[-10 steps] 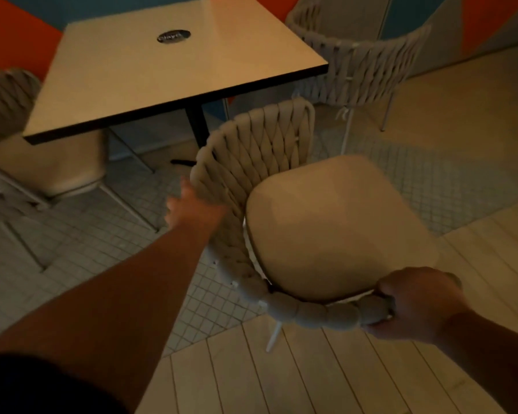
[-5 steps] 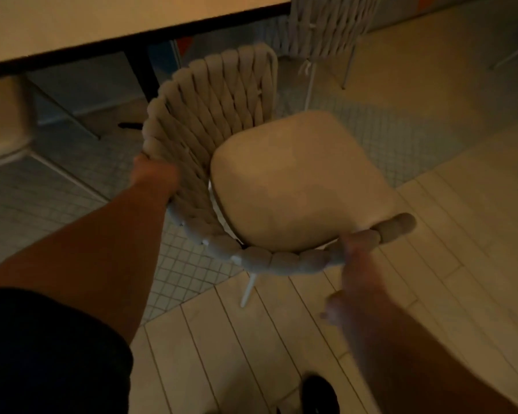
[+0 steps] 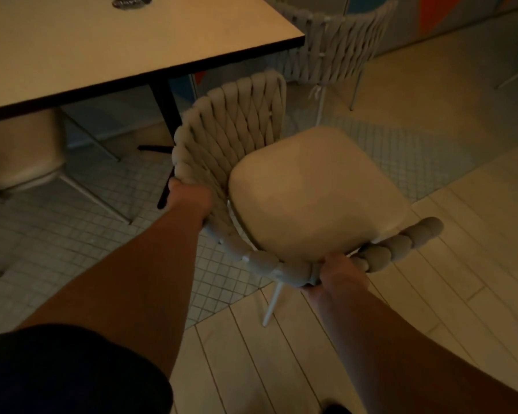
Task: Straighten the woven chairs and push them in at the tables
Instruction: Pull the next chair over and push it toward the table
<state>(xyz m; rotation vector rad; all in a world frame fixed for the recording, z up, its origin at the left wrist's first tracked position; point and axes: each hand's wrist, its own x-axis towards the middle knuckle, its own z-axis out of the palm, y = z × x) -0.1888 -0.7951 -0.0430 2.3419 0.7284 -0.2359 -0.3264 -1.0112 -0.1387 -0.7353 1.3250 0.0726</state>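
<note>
- Dim warm light falls on a floor split between small square tiles (image 3: pixel 72 234) under the furniture and pale wooden planks (image 3: pixel 431 294) nearer the camera.
- Square table (image 3: pixel 102 46) with a dark edge stands at upper left on a black pedestal leg.
- Woven chair (image 3: pixel 240 138) with a beige seat cushion (image 3: pixel 314 192) sits just off the table's near corner, its curved back turned toward the table and the camera.
- Left hand (image 3: pixel 189 195) is closed around the top rim of the woven back on its left side, fingers wrapped over the braid.
- Right hand (image 3: pixel 338 270) is clamped on the braided rim at the near end of the chair, just below the cushion's edge.
- Second woven chair (image 3: pixel 338 46) stands behind the table's right corner.
- Third chair (image 3: pixel 21 156) is tucked under the table's left side.
</note>
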